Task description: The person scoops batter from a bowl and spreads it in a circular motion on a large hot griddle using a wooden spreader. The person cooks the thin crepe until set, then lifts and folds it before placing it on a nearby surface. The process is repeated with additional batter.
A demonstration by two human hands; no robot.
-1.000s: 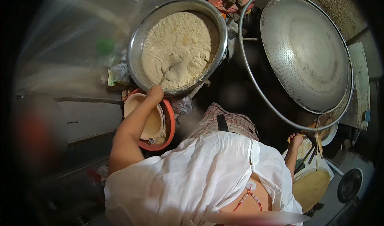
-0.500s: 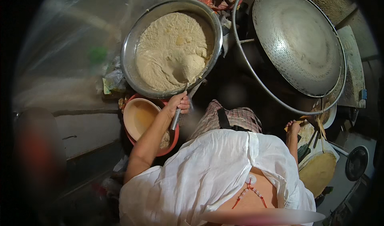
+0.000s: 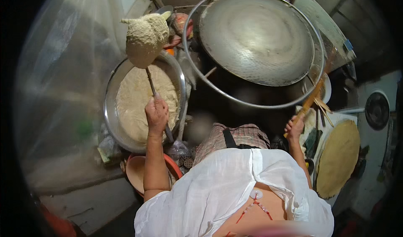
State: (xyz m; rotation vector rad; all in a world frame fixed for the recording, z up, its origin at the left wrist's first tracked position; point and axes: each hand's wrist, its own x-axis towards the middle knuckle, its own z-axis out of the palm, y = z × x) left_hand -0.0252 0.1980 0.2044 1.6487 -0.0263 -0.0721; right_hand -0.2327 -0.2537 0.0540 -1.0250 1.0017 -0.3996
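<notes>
My left hand [image 3: 157, 113] is closed round the handle of a ladle [image 3: 153, 82] raised over a wide metal basin [image 3: 110, 107]. Thick pale batter heaps on the ladle's bowl [image 3: 145, 41] and hides most of it. More batter [image 3: 145, 96] fills the basin below. On the other side, my right hand [image 3: 294, 127] grips a long wooden stick [image 3: 310, 99] that slants up past the rim of a big griddle. The domed metal griddle [image 3: 256, 35], inside a round metal ring [image 3: 252, 107], lies ahead between the two hands; its surface looks bare.
A thin round flatbread [image 3: 339, 157] rests on a white board at the right. Behind the basin's near edge stand a red tub [image 3: 173, 166] and a pale bowl [image 3: 136, 172]. Clear plastic sheeting [image 3: 58, 90] hangs at the left. A black round object [image 3: 376, 110] sits at far right.
My left hand has lifted the ladle, heaped with batter, up out of the basin. My right hand has risen with the wooden stick toward the griddle. The view has shifted.
</notes>
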